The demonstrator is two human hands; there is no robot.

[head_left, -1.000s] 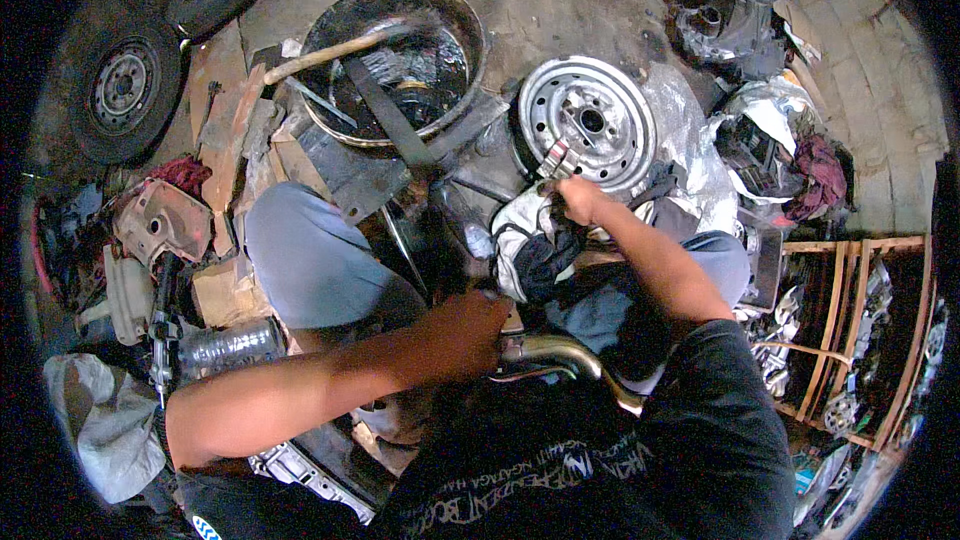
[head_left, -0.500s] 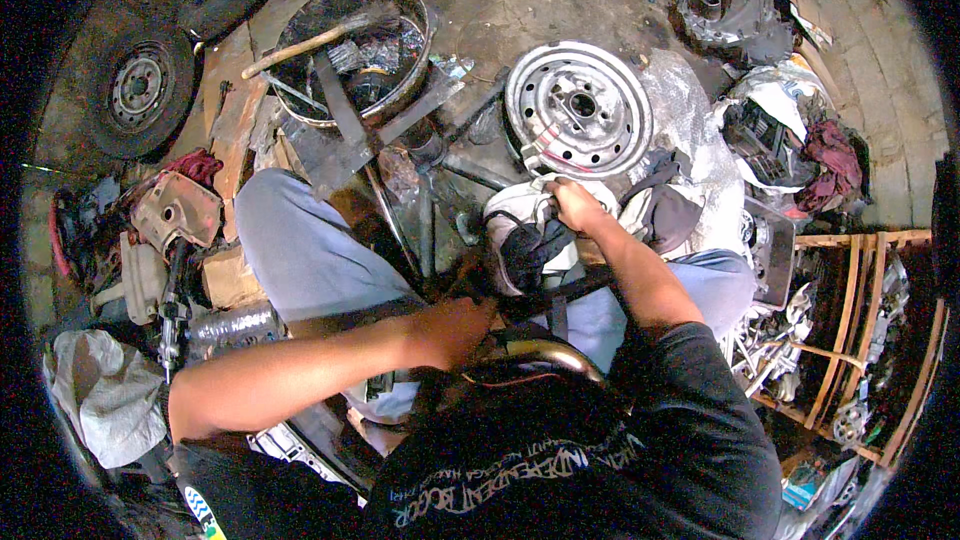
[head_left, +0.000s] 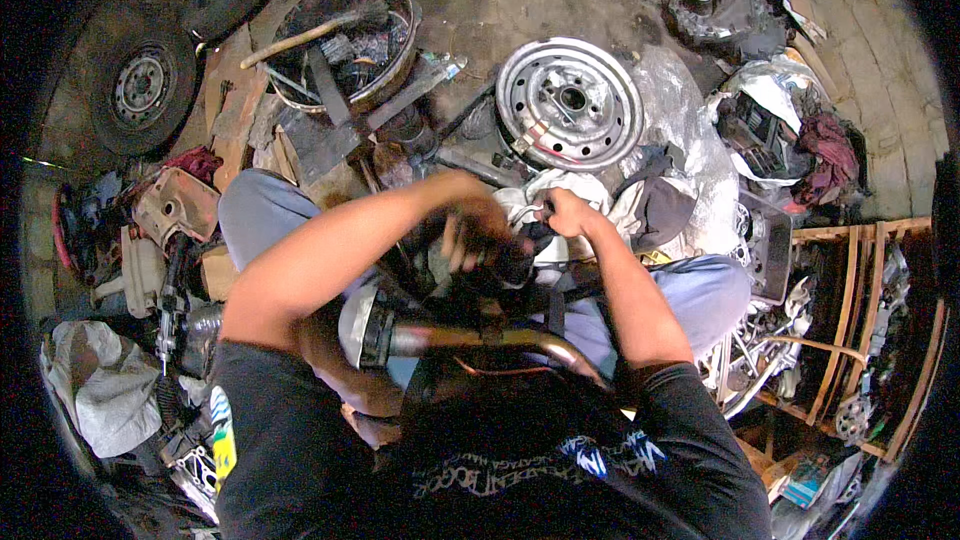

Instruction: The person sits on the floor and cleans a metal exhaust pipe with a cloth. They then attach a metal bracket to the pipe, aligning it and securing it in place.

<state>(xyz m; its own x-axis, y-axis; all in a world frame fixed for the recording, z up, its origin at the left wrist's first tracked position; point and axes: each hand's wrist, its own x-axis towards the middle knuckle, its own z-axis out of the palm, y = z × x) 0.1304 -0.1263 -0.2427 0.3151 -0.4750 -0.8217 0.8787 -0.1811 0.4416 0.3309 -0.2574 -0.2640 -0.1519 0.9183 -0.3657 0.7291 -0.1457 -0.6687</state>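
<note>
1. Left hand (head_left: 478, 230) at frame centre, fingers curled around a dark part (head_left: 515, 258); what kind of part, too blurred to tell. Right hand (head_left: 562, 212) just beside it, closed on the same part and the white rag (head_left: 530, 208) bunched behind it.
2. Part sits between the knees, above a bent metal pipe (head_left: 480, 338) crossing the lap.
3. Judgement: part looks stiff, fairly heavy, likely greasy and slippery; best gripped with both hands through the rag.
4. Silver wheel rim (head_left: 570, 103) lies on the floor above centre, near the hands.
5. Round tub (head_left: 395, 65) of scrap with a wooden handle, upper left; tyre (head_left: 143, 87) further left.
6. Wooden rack (head_left: 860, 330) at right; clutter crowds all sides, leaving little elbow room.
</note>
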